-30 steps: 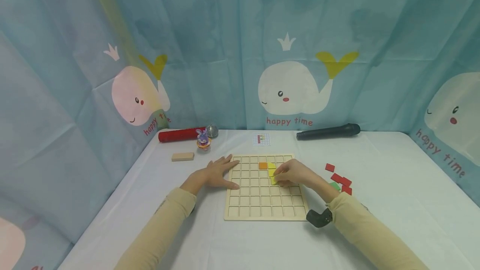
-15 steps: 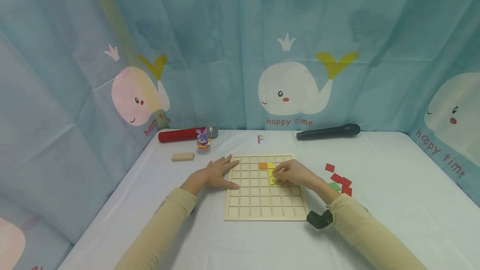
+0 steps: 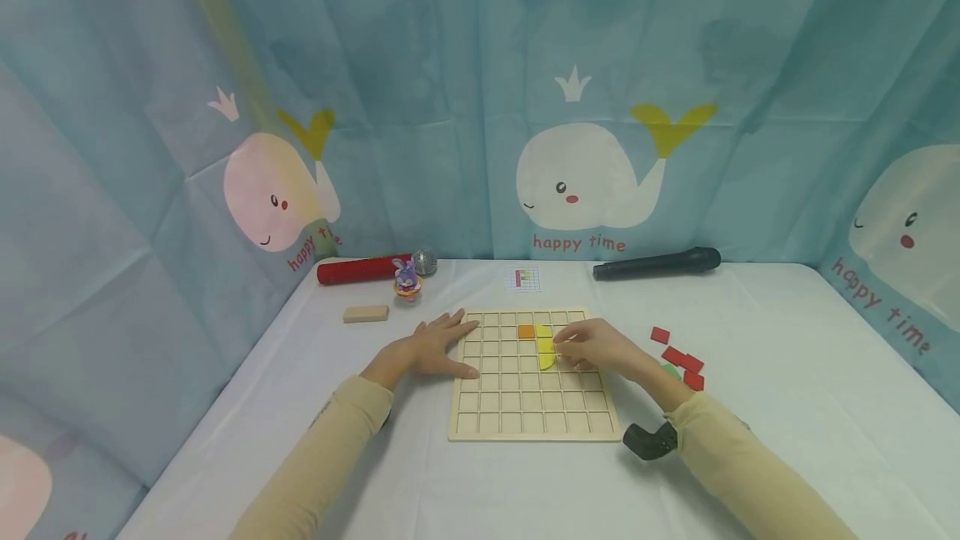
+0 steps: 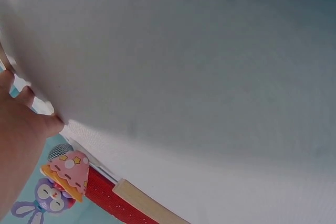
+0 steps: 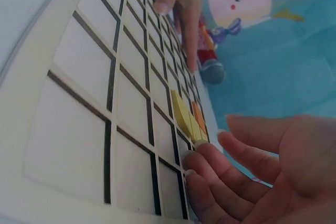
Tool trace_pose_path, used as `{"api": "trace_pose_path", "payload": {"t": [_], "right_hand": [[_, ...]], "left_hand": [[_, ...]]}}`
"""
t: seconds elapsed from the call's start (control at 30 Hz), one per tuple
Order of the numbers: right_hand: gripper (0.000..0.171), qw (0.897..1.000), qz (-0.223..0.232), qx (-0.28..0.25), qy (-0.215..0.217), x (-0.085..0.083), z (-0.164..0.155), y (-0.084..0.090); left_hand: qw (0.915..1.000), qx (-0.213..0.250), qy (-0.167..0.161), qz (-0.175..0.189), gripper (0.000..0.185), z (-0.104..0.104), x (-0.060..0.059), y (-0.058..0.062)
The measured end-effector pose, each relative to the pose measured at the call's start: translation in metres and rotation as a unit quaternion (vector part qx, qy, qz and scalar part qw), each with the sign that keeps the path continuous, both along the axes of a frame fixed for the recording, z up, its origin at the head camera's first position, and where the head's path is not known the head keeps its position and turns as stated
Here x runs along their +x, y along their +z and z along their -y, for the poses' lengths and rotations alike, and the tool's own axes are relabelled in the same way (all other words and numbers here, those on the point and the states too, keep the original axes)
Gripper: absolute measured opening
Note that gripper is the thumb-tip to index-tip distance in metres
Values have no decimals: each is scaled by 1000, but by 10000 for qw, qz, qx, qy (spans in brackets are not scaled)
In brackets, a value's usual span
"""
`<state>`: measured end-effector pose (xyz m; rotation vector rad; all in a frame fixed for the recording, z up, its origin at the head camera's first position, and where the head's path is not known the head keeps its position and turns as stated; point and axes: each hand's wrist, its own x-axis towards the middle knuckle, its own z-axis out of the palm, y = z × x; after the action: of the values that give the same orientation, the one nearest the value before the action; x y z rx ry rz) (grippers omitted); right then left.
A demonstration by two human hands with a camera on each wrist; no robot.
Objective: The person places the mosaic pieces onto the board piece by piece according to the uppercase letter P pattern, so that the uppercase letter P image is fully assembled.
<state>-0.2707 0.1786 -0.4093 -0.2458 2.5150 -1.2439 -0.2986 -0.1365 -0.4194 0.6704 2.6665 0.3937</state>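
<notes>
at the board's (image 3: 525, 407) two o'clock, my right hand (image 3: 600, 347) touches the yellow piece (image 3: 545, 348) with loosely relaxed fingers, seating it; my left hand (image 3: 431, 348) lies flat at nine o'clock, steadying the board.

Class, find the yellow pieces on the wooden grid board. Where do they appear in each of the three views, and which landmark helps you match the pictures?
Head view: the yellow pieces sit in the grid board, upper middle, beside the orange piece, at the right hand fingertips.
Left wrist view: not in it.
Right wrist view: the yellow pieces lie edge-on at centre, just above the fingertips.
Shared landmark: the red microphone, also seen at the left wrist.
</notes>
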Motion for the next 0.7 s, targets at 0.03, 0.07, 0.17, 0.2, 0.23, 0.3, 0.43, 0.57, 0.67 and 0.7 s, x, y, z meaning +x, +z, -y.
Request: {"api": "trace_pose_path", "payload": {"t": [0.03, 0.07, 0.17, 0.2, 0.23, 0.3, 0.43, 0.57, 0.67, 0.7], "right_hand": [[26, 10000, -23, 23, -37, 0, -2, 0], [26, 10000, -50, 35, -67, 0, -4, 0], [28, 9997, -131, 104, -170, -1, -10, 1], [29, 9996, -152, 130, -187, -2, -12, 1], [30, 9995, -189, 156, -183, -2, -15, 1], [31, 9992, -240, 200, -250, -2, -19, 1], [32, 9992, -181, 110, -327, -3, -29, 2], [34, 9991, -83, -86, -402, -4, -40, 4], [37, 9991, -101, -125, -398, -5, -48, 5], [38, 9990, -103, -142, -417, -4, -51, 5]], "left_hand": [[10000, -10, 0, 4, 93, 0, 0, 0], [10000, -15, 4, 10, 93, 0, 0, 0], [10000, -30, 24, 4, 93, 0, -1, -1], [10000, -50, 30, -5, 93, 0, -1, -1], [10000, -90, 41, -3, 93, 0, -1, -1], [9999, -100, 43, -33, 93, 0, -2, -1], [9999, -132, 42, -38, 94, 0, -3, -1], [10000, -45, -32, -47, 94, 0, -3, -1], [9999, 61, -106, -43, 93, 1, -2, 0], [9999, 76, -113, -25, 93, 1, -1, 1]]}}
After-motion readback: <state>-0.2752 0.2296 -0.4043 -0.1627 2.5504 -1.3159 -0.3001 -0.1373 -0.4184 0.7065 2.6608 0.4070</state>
